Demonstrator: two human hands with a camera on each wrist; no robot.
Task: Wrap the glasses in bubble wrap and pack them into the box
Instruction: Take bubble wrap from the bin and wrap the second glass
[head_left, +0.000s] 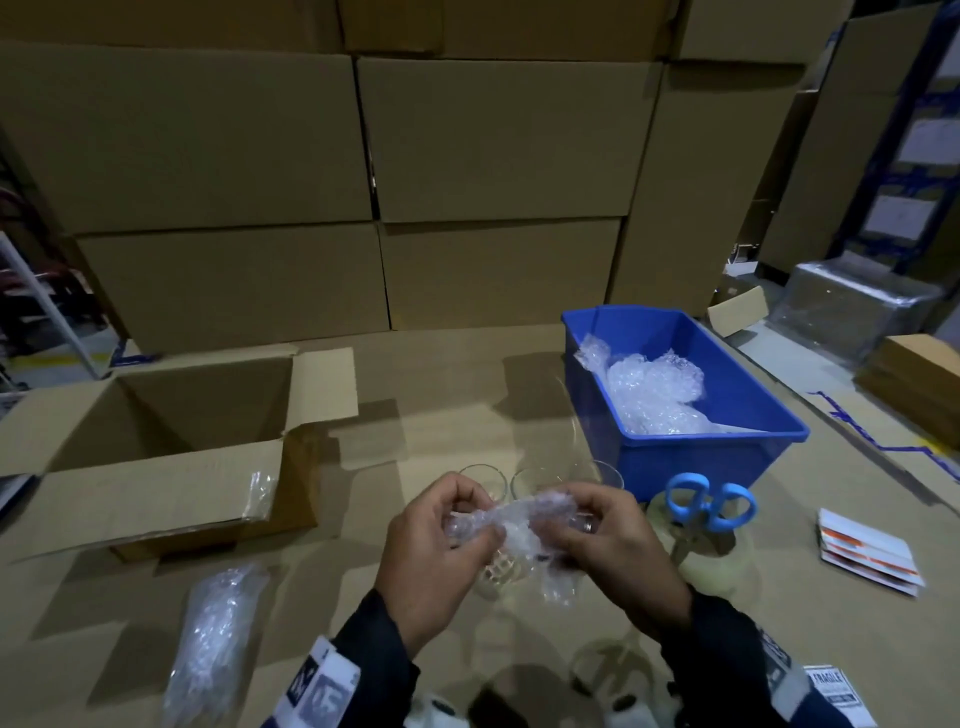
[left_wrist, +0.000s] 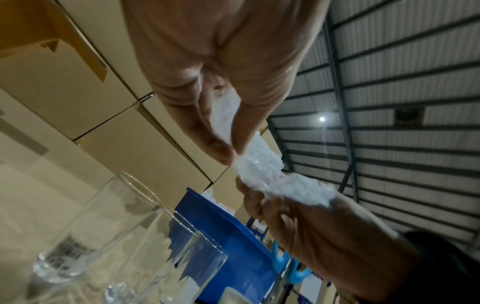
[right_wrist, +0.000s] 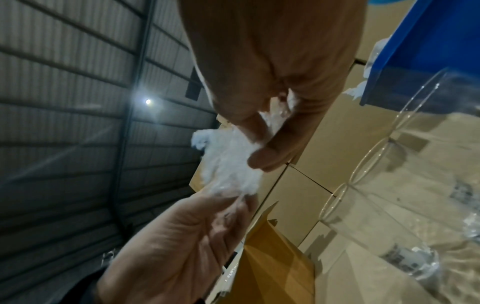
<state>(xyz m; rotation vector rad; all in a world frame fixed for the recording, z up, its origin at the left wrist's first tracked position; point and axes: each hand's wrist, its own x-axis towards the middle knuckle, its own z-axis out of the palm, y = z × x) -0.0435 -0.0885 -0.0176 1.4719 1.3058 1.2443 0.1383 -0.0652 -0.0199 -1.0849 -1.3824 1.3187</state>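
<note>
Above the table's front, both hands hold one crumpled piece of bubble wrap (head_left: 511, 522) between them. My left hand (head_left: 480, 522) pinches its left end, thumb against fingers (left_wrist: 221, 148). My right hand (head_left: 553, 527) pinches the right end of the bubble wrap (right_wrist: 228, 162). Behind the hands three clear glasses stand upright on the cardboard surface: one (head_left: 480, 474), another (head_left: 535, 479) and a third (head_left: 607, 472); two of the glasses (left_wrist: 98, 222) show close in the left wrist view. The open cardboard box (head_left: 156, 467) stands at the left.
A blue plastic bin (head_left: 748, 415) at the right holds more bubble wrap (head_left: 654, 389). Blue-handled scissors (head_left: 711, 501) stand by its front corner. A stack of labels (head_left: 867, 556) lies right. A wrapped bundle (head_left: 213, 639) lies front left. Stacked cartons (head_left: 493, 156) wall off the back.
</note>
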